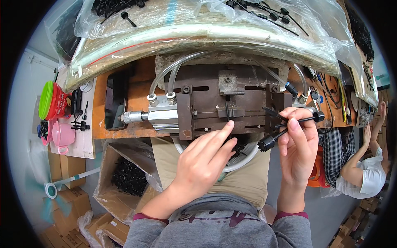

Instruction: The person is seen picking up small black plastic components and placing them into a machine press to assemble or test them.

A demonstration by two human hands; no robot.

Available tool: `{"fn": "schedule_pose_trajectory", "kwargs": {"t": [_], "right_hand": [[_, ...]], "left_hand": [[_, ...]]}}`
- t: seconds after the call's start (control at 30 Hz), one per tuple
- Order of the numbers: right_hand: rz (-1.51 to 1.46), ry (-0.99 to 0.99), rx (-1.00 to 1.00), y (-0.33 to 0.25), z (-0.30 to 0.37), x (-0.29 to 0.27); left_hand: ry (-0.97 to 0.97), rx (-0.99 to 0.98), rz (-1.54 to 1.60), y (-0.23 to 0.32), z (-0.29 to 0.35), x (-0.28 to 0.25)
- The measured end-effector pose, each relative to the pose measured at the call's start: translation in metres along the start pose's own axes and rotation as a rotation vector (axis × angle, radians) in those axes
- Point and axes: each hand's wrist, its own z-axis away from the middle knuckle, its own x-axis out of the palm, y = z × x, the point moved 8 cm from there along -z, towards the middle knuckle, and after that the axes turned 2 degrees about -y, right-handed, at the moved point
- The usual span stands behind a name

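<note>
My right hand (pixel 300 144) is closed around a few thin black plastic stems. A toothed round head (pixel 266 143) on one points down and left; another stem has a small knob (pixel 318 116) at its right end. My left hand (pixel 202 161) has its fingers stretched out, the index fingertip at the small metal holder (pixel 231 112) in the middle of the brown steel fixture (pixel 252 108). A thin black rod (pixel 226 108) stands in that holder, just beyond the fingertip. Dark toothed pieces (pixel 238 146) show beside the left thumb; whether it touches them I cannot tell.
Air cylinders (pixel 163 118) with clear hoses (pixel 161 74) flank the fixture. Beyond it, a plastic-covered ledge (pixel 206 35) bears loose black parts. A carton (pixel 120 198) of black parts stands at lower left. Pink cup (pixel 63 135) at left; a co-worker (pixel 359 175) sits at right.
</note>
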Motion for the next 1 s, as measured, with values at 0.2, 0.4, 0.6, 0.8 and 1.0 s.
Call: {"fn": "schedule_pose_trajectory", "kwargs": {"t": [0.2,0.4,0.6,0.8,1.0], "right_hand": [[0.089,-0.027,-0.082,-0.008,0.004,-0.003],[0.152,-0.018,-0.113,-0.014,0.006,-0.005],[0.205,-0.020,-0.114,-0.015,0.007,-0.009],[0.179,-0.009,-0.111,-0.011,0.008,-0.008],[0.143,-0.104,0.054,0.009,0.013,0.009]], "left_hand": [[-0.032,0.001,-0.140,-0.001,-0.004,0.016],[-0.032,-0.055,-0.121,-0.006,-0.006,0.016],[-0.055,-0.074,-0.131,-0.005,-0.007,0.015],[-0.055,-0.123,0.082,-0.006,-0.010,-0.003],[0.070,0.086,0.277,0.021,-0.012,-0.025]]}}
